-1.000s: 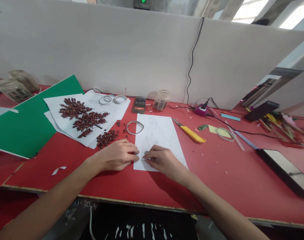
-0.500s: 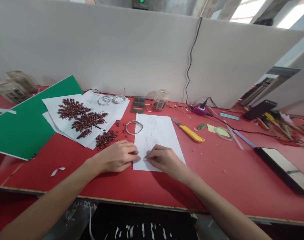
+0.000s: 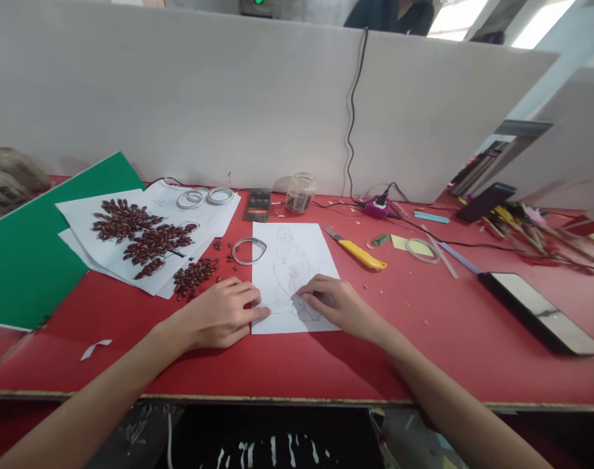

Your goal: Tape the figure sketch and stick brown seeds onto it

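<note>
A white sheet point(image 3: 272, 280) with a faint pencil drawing of a figure lies on the red table point(image 3: 453, 326). My left hand point(image 3: 226, 312) rests at the sheet's left edge, fingers apart and holding nothing, one fingertip on the paper. On the right part of the sheet is my right hand point(image 3: 333, 299), its thumb and fingers pinched over the drawing's lower half; anything between them is too small to make out. A roll of pale tape point(image 3: 249, 260) overlaps the sheet's upper left edge. Brown seeds point(image 3: 194, 277) are heaped left of it.
Sheets with a seed-covered design point(image 3: 150, 241) overlap a green board point(image 3: 38, 260) at left. A glass jar point(image 3: 300, 193) and phone point(image 3: 257, 205) stand behind. Rightward are a yellow cutter point(image 3: 363, 255), purple plug adapter point(image 3: 376, 207) and tablet point(image 3: 546, 312). A person point(image 3: 389, 16) shows beyond the partition.
My right hand has moved slightly up and right over the sheet, uncovering more of the drawing. The view has shifted right, and a person has appeared beyond the partition.
</note>
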`<state>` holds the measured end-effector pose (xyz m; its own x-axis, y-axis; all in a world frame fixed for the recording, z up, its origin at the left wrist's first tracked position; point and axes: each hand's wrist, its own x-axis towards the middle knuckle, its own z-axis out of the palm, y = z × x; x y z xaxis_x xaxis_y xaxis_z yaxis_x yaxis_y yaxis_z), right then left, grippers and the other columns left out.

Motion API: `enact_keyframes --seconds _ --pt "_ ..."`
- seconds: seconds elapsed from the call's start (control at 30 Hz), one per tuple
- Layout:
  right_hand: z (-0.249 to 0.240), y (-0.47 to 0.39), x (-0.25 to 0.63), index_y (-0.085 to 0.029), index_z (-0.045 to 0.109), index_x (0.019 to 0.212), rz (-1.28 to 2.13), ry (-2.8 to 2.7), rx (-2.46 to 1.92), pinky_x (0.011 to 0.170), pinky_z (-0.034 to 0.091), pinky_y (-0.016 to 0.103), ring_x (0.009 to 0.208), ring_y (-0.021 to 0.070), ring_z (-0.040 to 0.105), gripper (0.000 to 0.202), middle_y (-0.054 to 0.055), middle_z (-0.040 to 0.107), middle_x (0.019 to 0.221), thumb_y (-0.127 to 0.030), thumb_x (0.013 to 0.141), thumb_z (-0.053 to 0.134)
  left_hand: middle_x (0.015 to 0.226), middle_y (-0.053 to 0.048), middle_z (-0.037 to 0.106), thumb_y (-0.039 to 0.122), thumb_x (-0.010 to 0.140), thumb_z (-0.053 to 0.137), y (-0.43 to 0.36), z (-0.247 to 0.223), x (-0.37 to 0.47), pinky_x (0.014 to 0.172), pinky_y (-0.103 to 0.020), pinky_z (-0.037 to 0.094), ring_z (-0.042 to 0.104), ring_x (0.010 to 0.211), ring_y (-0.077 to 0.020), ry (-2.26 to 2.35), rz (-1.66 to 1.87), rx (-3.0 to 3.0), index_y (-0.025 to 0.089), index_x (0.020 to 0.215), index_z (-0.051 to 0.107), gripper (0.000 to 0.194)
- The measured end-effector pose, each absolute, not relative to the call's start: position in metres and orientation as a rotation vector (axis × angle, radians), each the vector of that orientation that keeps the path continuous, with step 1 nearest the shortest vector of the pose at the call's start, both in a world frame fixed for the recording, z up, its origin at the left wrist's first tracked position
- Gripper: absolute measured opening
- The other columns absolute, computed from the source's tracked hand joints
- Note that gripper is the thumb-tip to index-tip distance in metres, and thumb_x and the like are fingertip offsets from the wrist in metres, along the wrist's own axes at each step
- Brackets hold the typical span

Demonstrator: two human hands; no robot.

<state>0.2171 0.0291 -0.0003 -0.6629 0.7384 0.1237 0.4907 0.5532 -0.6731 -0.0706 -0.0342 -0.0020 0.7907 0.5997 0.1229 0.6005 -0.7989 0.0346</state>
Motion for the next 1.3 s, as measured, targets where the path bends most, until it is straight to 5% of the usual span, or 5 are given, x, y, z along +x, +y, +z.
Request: enact_keyframes --seconds 0.43,0.63,0.83,1.17,1.3 --pt "-0.001 0.03 0.215 -0.021 0.077 0.098 0.873 -2.395 -1.017 0.069 0.048 0.028 0.076 0.015 0.062 0.023 0.005 0.072 0.092 -0.026 0.098 0.055 0.098 -0.008 0.057 0.018 0.092 0.053 -0.034 0.004 -0.052 0.076 -0.037 0.045 0.052 0.093 -0.0272 -0.987 -0.104 -2.898 0.026 0.136 0.056 0.045" --pt "0.003 0.033 0.217 -0.022 0.076 0.102 0.839 -2.424 -1.039 0.07 0.051 0.03 0.077 0.0164 0.065 0.023 0.006 0.074 0.095 -0.027 0.098 0.054 0.108 -0.007 0.063 0.022 0.104 0.04 -0.011 0.011 -0.063 0.083 -0.034 0.046 0.059 0.096 -0.022 -1.236 -0.34 -2.952 0.024 0.134 0.06 0.036" --pt "0.019 0.048 0.2 -0.021 0.072 0.108 0.755 -2.256 -1.107 0.071 0.055 0.032 0.078 0.0177 0.068 0.024 0.008 0.075 0.099 -0.03 0.098 0.053 0.114 -0.01 0.067 0.022 0.097 0.052 0.031 0.0 -0.091 0.088 -0.038 0.047 0.06 0.102 -0.0255 -1.539 -0.423 -2.694 0.018 0.1 0.074 0.023" --pt "-0.007 0.04 0.155 -0.024 0.053 0.141 0.808 -2.076 -0.862 0.086 0.059 0.036 0.099 0.019 0.067 0.043 0.011 0.066 0.12 -0.025 0.098 0.051 0.098 -0.005 0.074 0.036 0.098 0.055 0.016 0.003 -0.057 0.081 -0.031 0.053 0.069 0.088 -0.0211 -1.951 -1.319 -2.822 0.019 0.104 0.067 0.022" --pt "-0.013 0.036 0.155 -0.025 0.057 0.138 0.725 -2.123 -0.783 0.094 0.056 0.041 0.103 0.021 0.067 0.04 0.011 0.065 0.123 -0.022 0.099 0.049 0.09 -0.002 0.073 0.037 0.1 0.05 0.011 0.0 -0.049 0.075 -0.028 0.051 0.068 0.083 -0.0193 -1.967 -1.446 -2.864 0.019 0.104 0.064 0.023"
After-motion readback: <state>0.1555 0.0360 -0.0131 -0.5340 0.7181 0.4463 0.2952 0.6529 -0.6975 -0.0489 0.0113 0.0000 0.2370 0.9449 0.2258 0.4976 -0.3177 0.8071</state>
